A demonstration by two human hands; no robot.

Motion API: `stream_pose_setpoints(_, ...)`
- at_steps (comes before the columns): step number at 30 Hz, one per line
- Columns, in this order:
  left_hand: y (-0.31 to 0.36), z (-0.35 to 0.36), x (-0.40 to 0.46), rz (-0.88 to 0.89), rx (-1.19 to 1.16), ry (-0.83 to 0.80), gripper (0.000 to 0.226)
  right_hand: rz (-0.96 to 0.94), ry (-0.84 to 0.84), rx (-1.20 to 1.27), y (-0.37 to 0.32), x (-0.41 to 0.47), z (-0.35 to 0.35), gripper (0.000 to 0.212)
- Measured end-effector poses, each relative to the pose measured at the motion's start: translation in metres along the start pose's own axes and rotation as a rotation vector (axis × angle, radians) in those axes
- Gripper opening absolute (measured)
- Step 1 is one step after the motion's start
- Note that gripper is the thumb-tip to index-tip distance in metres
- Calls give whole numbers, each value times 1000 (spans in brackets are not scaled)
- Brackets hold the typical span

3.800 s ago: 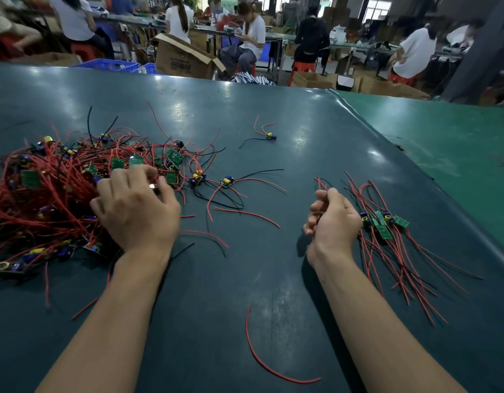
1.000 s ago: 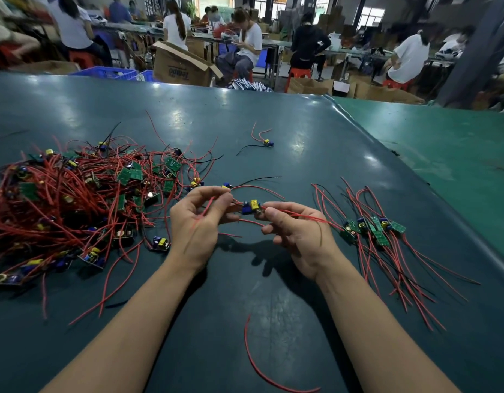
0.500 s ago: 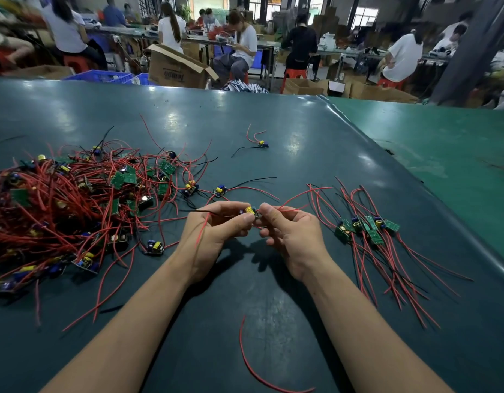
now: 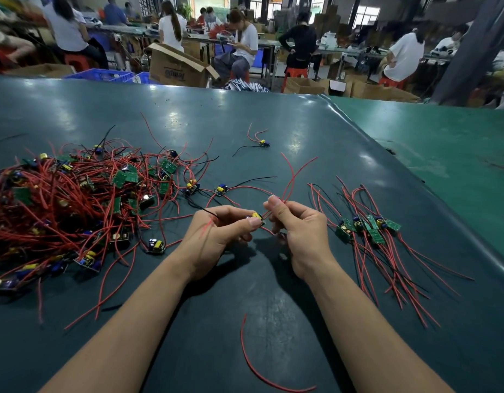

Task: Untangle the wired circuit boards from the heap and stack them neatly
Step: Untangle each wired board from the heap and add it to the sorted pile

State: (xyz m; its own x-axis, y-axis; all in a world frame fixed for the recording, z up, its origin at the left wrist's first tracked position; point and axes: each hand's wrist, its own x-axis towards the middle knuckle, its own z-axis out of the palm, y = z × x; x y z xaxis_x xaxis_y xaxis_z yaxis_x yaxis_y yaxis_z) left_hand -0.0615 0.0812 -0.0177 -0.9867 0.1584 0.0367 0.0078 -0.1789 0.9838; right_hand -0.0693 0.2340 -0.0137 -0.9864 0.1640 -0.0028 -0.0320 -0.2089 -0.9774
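A heap of small green circuit boards tangled in red and black wires (image 4: 61, 199) covers the left of the dark table. My left hand (image 4: 217, 236) pinches one small board with a yellow part (image 4: 257, 217) at the table's middle. My right hand (image 4: 299, 231) pinches that board's red wires (image 4: 293, 177), which stick up and away. A row of sorted boards (image 4: 364, 226) lies to the right with its wires fanned toward me.
Loose boards lie between heap and hands (image 4: 221, 190), (image 4: 156, 245), and one farther back (image 4: 262, 143). A single red wire (image 4: 253, 361) curls near the front. A green table (image 4: 443, 154) adjoins on the right. People sit at benches behind, beside a cardboard box (image 4: 177, 69).
My left hand left the heap and brought a board to the middle. My right hand came over from the sorted row, and now pinches that board's red wires, which point upward.
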Motion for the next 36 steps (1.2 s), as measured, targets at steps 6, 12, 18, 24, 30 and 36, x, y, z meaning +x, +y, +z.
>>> stream_pose_setpoints(6, 2, 3, -4, 11, 34, -24, 20, -3, 142, 138, -5, 5, -9, 31)
stream_pose_setpoints(12, 5, 2, -6, 8, 28, -72, 13, 189, 39, 375, -8, 8, -9, 36)
stream_pose_setpoints(18, 5, 2, -5, -15, -23, -58, 15, 81, 140, 338, -10, 13, -17, 33)
stream_pose_setpoints(24, 6, 4, -7, -16, 4, -87, 16, 256, 71, 513, -13, 14, -18, 45)
stream_pose_setpoints(30, 7, 3, -6, -27, -68, -21, 17, 178, 68, 539, -13, 17, -24, 28)
stream_pose_setpoints(36, 8, 4, -7, -11, -24, -87, 11, -79, 245, 103, -7, 17, -25, 25)
